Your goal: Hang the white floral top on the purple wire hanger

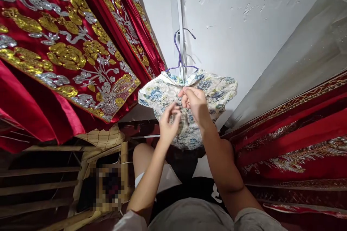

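Hanging on hanger (pixel 179 54) before wall (pixel 230 36): floral top (pixel 191 131). Right hand (pixel 193 101) pinching its front, just under collar (pixel 193 77). Left hand (pixel 170 122) half-curled below, blurred; cannot tell if gripping. Sequined red cloth (pixel 66 56) hanging off to left.

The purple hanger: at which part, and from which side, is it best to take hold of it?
I would grip the purple hanger by its neck, just above the collar, coming from the front. There it is bare and narrow, while its shoulders slope into the floral garment. The left hand and right hand are both lower, so this side seems unobstructed.
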A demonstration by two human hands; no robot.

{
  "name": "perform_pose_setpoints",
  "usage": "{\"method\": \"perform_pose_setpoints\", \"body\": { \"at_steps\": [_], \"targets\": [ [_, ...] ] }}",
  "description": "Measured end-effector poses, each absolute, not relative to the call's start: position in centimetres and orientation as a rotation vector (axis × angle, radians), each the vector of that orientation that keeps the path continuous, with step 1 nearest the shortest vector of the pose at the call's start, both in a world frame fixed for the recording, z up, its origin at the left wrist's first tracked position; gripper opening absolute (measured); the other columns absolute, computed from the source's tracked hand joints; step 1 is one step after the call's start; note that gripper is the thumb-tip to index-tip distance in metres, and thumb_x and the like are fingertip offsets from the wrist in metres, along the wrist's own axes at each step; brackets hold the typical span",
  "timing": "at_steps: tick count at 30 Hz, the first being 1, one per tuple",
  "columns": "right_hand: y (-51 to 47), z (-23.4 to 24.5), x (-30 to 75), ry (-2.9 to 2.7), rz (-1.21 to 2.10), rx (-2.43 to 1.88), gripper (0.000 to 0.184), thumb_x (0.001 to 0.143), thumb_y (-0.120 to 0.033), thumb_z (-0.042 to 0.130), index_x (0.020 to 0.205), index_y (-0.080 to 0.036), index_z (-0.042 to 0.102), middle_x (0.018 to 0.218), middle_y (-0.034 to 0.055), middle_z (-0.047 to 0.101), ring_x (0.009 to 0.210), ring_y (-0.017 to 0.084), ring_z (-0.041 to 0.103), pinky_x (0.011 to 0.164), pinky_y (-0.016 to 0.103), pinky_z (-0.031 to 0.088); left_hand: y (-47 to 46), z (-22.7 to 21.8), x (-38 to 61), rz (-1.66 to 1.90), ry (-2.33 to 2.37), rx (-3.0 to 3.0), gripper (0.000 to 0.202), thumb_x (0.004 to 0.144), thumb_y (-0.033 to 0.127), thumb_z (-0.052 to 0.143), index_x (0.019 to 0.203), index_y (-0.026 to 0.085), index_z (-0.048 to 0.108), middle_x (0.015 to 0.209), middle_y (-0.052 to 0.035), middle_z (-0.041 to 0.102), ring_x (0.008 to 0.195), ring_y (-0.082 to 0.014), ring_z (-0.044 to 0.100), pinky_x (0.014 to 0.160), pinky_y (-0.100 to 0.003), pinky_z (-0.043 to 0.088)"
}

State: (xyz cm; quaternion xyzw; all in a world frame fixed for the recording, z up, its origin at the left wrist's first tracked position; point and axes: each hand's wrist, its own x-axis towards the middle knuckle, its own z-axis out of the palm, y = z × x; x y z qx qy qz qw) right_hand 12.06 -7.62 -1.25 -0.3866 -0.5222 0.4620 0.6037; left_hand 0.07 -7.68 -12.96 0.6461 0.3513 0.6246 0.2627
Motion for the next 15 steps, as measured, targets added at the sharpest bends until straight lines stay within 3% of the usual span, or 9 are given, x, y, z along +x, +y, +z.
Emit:
{"method": "perform_pose_setpoints", "body": {
  "at_steps": [3,6,11,15],
  "targets": [
    [-8.0,-1.4,12.0,-1.258,1.036,-0.884,0.032,0.096,-0.037,0.052,0.072,-0.019,0.060,0.045,-0.0056,0.047,0.044,0.009,0.039,0.049,0.024,0.031,-5.3,-6.0,-0.8,1.831,0.940,1.985,0.035,0.102,0.031,0.054,0.133,0.021,0.063,0.110,-0.0088,0.072,0.099,-0.0181,0.068,0.091,-0.034,0.054],
    [-7.6,-1.7,12.2,-1.291,0.965,-0.923,0.031,0.096,-0.037,0.051,0.071,-0.020,0.058,0.046,-0.0061,0.044,0.045,0.010,0.039,0.050,0.025,0.030,-3.9,-1.7,-1.0,1.678,0.957,2.312,0.021,0.100,0.031,0.057,0.107,0.017,0.072,0.099,-0.0074,0.073,0.088,-0.0169,0.067,0.081,-0.030,0.053],
    [-6.6,-4.5,13.0,-1.303,0.945,-1.061,0.031,0.094,-0.038,0.050,0.068,-0.022,0.054,0.048,-0.0064,0.040,0.046,0.011,0.036,0.050,0.026,0.028,-4.3,-1.4,-1.2,1.629,0.959,2.528,0.017,0.099,0.028,0.059,0.089,0.017,0.069,0.084,-0.0045,0.070,0.081,-0.0165,0.064,0.078,-0.031,0.048],
    [-6.5,-7.5,13.0,-1.372,0.976,-1.172,0.028,0.088,-0.031,0.050,0.062,-0.022,0.055,0.047,-0.0060,0.038,0.046,0.011,0.034,0.050,0.027,0.025,-4.8,-1.7,-2.2,2.048,1.007,2.178,0.016,0.098,0.030,0.062,0.088,0.019,0.067,0.086,-0.0032,0.069,0.086,-0.0174,0.063,0.084,-0.033,0.046]
  ]
}}
